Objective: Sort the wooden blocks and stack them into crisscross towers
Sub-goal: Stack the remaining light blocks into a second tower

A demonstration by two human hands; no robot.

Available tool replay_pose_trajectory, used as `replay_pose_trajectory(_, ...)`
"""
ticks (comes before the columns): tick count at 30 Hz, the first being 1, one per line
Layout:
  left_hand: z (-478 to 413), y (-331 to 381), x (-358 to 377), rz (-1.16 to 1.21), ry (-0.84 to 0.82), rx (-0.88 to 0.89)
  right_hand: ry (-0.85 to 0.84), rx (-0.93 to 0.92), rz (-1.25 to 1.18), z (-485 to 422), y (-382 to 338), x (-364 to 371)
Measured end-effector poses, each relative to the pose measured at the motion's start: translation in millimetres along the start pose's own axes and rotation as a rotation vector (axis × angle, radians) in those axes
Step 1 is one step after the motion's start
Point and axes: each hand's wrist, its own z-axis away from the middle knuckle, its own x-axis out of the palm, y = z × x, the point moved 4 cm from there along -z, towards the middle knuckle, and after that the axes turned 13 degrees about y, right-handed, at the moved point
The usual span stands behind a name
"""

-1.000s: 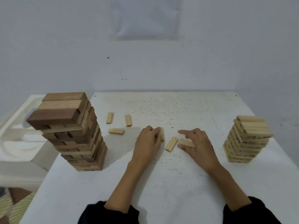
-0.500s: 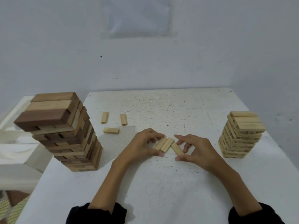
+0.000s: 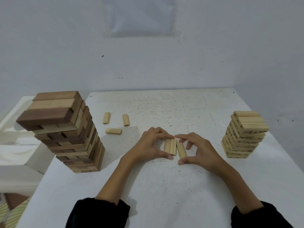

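Three small pale blocks lie side by side at the table's middle. My left hand (image 3: 150, 144) pinches the left pair of blocks (image 3: 170, 146) between thumb and fingertips. My right hand (image 3: 199, 151) pinches the third block (image 3: 181, 149), which sits slightly angled against the pair. A tall crisscross tower of large brown and tan blocks (image 3: 69, 130) stands at the left. A shorter crisscross tower of small pale blocks (image 3: 243, 134) stands at the right. Three loose small blocks lie behind my left hand: one (image 3: 106, 118), another (image 3: 125, 120), a third (image 3: 113, 131).
The white speckled table (image 3: 164, 186) ends at the wall behind and drops off at the left, where a white plastic piece (image 3: 14, 145) sits lower. Striped flooring shows at the bottom left corner.
Both hands have drawn together, gathering the scattered small blocks into a row of three. The blocks turned from slanted to nearly pointing away from me.
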Motion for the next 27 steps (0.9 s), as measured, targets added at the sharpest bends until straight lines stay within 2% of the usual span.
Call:
replay_pose_trajectory(3, 1, 1, 0, -0.005, 0.02, -0.008, -0.004, -0.041, 0.151, -1, -3, 4)
replay_pose_trajectory(6, 5, -5, -5, -0.018, 0.021, -0.029, -0.059, -0.077, 0.197, -1, 0, -2)
replay_pose_trajectory(13, 9, -4, -4, -0.057, 0.077, -0.024, -0.003, -0.069, 0.171, -5, 9, 3)
replay_pose_trajectory(23, 11, -6, -2, 0.002, 0.144, -0.01, -0.022, -0.128, 0.249, -8, 3, 8)
replay_pose_trajectory(27, 10, -1, -8, 0.036, 0.142, -0.02, -0.008, -0.118, 0.157, -8, -4, 6)
